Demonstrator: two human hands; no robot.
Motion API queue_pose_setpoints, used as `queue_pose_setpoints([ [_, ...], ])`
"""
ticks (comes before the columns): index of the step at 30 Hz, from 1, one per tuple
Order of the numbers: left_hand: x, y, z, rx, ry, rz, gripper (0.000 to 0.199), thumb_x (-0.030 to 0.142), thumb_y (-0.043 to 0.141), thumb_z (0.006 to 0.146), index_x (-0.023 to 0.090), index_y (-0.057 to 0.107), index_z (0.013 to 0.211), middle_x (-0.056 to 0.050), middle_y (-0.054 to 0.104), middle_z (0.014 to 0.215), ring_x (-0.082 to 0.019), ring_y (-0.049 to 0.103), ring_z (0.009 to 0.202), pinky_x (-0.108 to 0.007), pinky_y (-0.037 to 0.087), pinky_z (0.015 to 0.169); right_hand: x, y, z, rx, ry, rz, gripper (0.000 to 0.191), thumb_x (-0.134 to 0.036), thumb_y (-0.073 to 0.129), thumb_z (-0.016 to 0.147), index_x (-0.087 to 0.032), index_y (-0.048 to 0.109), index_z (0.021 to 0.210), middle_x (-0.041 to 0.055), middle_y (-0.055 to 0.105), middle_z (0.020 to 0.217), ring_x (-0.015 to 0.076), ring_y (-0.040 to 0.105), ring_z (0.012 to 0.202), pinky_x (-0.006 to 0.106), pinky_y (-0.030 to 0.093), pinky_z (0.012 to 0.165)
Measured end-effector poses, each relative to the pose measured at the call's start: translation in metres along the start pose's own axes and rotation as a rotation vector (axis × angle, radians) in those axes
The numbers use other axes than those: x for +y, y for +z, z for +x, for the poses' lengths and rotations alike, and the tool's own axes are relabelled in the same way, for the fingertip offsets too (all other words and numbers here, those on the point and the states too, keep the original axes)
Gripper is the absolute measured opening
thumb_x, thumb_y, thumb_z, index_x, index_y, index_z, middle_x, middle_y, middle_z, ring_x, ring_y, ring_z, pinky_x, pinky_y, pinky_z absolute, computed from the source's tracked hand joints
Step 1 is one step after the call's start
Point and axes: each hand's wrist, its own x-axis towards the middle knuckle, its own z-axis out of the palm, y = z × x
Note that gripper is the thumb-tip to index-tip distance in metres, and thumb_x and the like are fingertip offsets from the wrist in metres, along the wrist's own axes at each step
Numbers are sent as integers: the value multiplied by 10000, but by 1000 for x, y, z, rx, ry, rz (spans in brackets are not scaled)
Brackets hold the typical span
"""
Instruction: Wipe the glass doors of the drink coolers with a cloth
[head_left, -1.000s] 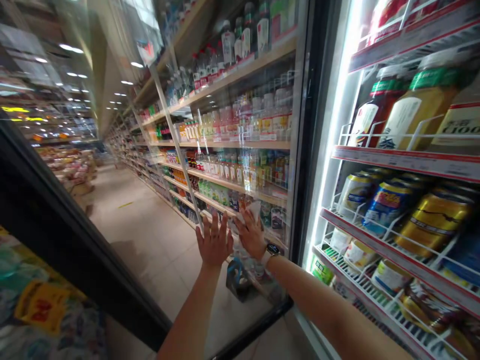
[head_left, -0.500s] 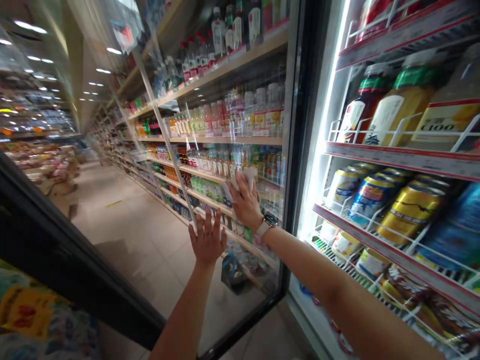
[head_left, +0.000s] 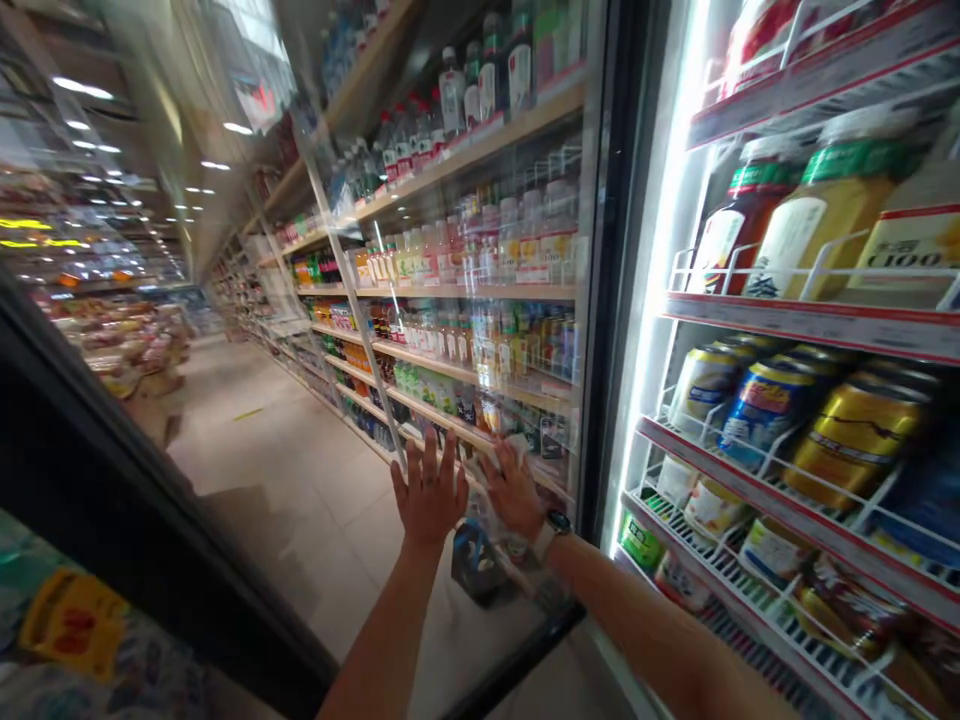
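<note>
A glass cooler door (head_left: 315,560) with a dark frame stands open in front of me. My left hand (head_left: 430,497) lies flat against the pane, fingers spread, holding nothing. To its right, my right hand (head_left: 514,492) presses a thin white cloth (head_left: 519,446) to the glass under outstretched fingers. Most of the cloth is hidden by the hand and blurred. A watch (head_left: 558,521) sits on my right wrist.
On the right, lit cooler shelves (head_left: 810,325) carry bottles and cans (head_left: 859,440) behind wire rails. Shelves of drinks (head_left: 465,292) show in the glass, as does a dark crate (head_left: 476,575). Bagged goods with a yellow sign (head_left: 73,625) are at lower left.
My right hand has slid down the glass with the cloth, from above my left hand to about its level. My left hand stays flat on the pane.
</note>
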Motion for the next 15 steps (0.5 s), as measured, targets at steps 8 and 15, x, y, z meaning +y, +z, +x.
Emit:
queue_pose_setpoints([
  [8, -1, -3, 5, 49, 25, 12, 635, 315, 510, 904, 222, 325, 1504, -67, 257, 1581, -238, 129, 1504, -437, 68, 1230, 12, -47, 111, 376, 58, 44, 665, -139, 374, 935, -189, 169, 1565, 138, 205, 1622, 302, 133, 1510, 586, 255, 1170],
  [15, -2, -2, 6, 64, 53, 45, 628, 314, 521, 892, 191, 364, 1487, -88, 252, 1584, -263, 144, 1502, -463, 81, 1228, -10, 29, -24, 295, -4, 13, 619, -45, 395, 885, -275, 438, 1457, 94, 486, 1481, 270, 326, 1450, 452, 477, 1021],
])
